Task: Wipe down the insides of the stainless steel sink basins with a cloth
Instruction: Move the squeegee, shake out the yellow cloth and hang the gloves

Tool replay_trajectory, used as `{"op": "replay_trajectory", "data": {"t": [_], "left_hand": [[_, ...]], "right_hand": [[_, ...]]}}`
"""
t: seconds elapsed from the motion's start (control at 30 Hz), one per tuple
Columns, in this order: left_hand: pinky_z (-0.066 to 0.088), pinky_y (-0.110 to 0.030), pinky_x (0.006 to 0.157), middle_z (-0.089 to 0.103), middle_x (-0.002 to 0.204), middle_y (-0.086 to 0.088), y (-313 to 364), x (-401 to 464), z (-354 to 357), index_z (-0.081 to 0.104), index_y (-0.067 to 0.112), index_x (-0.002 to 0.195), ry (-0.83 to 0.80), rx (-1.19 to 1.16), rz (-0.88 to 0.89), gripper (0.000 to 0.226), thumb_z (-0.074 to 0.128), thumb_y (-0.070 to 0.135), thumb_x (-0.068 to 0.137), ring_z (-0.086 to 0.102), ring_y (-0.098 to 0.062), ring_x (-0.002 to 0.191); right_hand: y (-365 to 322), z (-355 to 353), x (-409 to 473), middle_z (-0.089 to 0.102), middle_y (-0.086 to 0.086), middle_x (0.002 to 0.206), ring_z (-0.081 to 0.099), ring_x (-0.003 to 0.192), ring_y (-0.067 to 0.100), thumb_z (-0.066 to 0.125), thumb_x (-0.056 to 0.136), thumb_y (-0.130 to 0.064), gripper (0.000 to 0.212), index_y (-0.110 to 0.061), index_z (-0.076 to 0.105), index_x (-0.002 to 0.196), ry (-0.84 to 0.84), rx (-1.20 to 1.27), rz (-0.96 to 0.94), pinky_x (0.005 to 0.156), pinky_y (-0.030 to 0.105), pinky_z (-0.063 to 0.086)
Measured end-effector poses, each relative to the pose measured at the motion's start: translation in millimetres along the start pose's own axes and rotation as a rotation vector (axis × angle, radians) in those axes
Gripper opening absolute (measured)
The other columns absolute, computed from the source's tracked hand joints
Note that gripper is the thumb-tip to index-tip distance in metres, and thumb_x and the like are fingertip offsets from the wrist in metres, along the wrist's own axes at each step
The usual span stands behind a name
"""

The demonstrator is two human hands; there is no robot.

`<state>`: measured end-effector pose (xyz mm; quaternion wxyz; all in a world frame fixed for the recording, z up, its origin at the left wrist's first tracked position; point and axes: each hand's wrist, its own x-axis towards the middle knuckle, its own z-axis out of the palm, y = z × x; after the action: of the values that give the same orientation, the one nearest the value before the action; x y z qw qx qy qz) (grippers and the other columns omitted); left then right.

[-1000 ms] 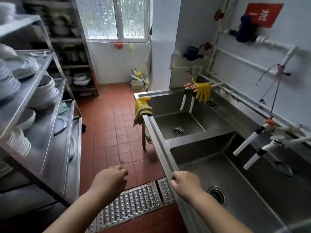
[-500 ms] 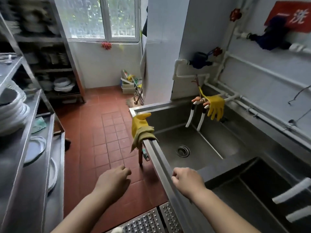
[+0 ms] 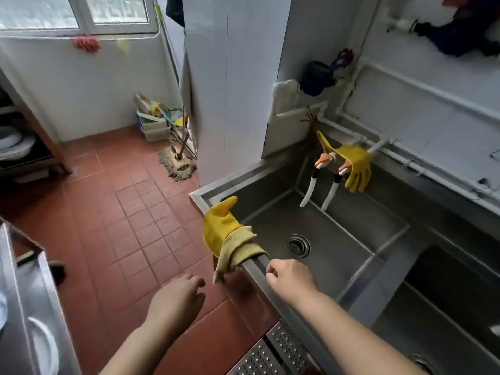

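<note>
At the kitchen wash station, I see both bare hands reaching toward the cloth (image 3: 240, 251), an olive-tan rag draped over the front rim of the far sink basin (image 3: 338, 239), partly lying on a yellow rubber glove (image 3: 220, 228) that hangs over the same rim. My right hand (image 3: 290, 278) hovers at the rim just beside the rag, fingers loosely curled and holding nothing; my left hand (image 3: 178, 299) hangs over the red tile floor (image 3: 108, 212) just below the rag's dangling corner, fingers also loosely bent and empty. By my reading the job has not begun: the rag is not yet picked up, and neither the far basin with its drain (image 3: 298, 246) nor the near basin (image 3: 446, 320) at lower right shows any sign of wiping that I can make out. What remains, I judge, is everything: take up the rag, then work the walls and floors of both basins. A second yellow glove (image 3: 355, 166) hangs over the taps (image 3: 319, 182) at the back, and a mop (image 3: 178, 163) leans by the pillar.
</note>
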<state>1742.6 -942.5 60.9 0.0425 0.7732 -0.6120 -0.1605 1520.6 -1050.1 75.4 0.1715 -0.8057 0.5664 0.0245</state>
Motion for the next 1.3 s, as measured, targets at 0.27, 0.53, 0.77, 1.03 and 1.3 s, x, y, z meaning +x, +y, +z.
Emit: {"op": "replay_trajectory", "data": {"t": [0.27,0.53,0.77,1.03,1.3], "left_hand": [[0.044,-0.025,0.085,0.051,0.125,0.018,-46.5,20.4,14.7,0.049,0.037,0.126,-0.09,0.005,-0.028,0.033,0.04,0.042,0.094,0.051,-0.006,0.116],[0.044,-0.025,0.086,0.051,0.124,0.017,-73.9,30.6,15.1,0.049,0.037,0.124,-0.106,0.013,-0.08,0.033,0.039,0.045,0.094,0.051,-0.007,0.116],[0.045,-0.027,0.086,0.053,0.124,0.014,-47.9,54.7,9.7,0.05,0.035,0.125,-0.093,0.02,-0.054,0.034,0.04,0.043,0.094,0.053,-0.009,0.115],[0.041,-0.027,0.091,0.049,0.13,0.011,37.2,102.8,-15.5,0.039,0.032,0.136,0.072,-0.142,0.085,0.064,0.061,0.055,0.08,0.048,-0.013,0.119],[0.04,-0.025,0.079,0.065,0.098,0.01,126.0,133.5,-50.6,0.065,0.027,0.104,0.326,-0.263,0.296,0.02,0.065,0.035,0.085,0.053,-0.016,0.101]], "right_hand": [[-33.9,18.3,91.4,0.062,0.005,0.11,0.053,0.107,0.029,0.045,0.09,-0.018,0.026,-0.02,0.064,0.107,0.067,-0.059,-0.098,0.084,0.034,0.042],[-42.5,48.6,147.0,0.051,0.002,0.113,0.041,0.111,0.025,0.053,0.092,-0.033,0.018,-0.024,0.062,0.106,0.058,-0.176,-0.143,0.093,0.035,0.031],[-26.7,25.7,142.9,0.057,0.0,0.099,0.049,0.1,0.02,0.054,0.089,-0.027,0.011,-0.018,0.059,0.086,0.092,0.057,-0.217,0.092,0.032,0.026],[-6.2,-74.3,118.2,0.065,-0.002,0.076,0.058,0.074,0.018,0.056,0.082,-0.029,0.015,-0.021,0.057,0.07,-0.048,0.529,-0.171,0.064,0.036,0.049],[39.4,-152.1,90.2,0.05,-0.013,0.062,0.048,0.064,0.004,0.053,0.089,-0.025,0.024,-0.029,0.051,0.066,0.032,0.677,-0.208,0.059,0.026,0.04]]}}
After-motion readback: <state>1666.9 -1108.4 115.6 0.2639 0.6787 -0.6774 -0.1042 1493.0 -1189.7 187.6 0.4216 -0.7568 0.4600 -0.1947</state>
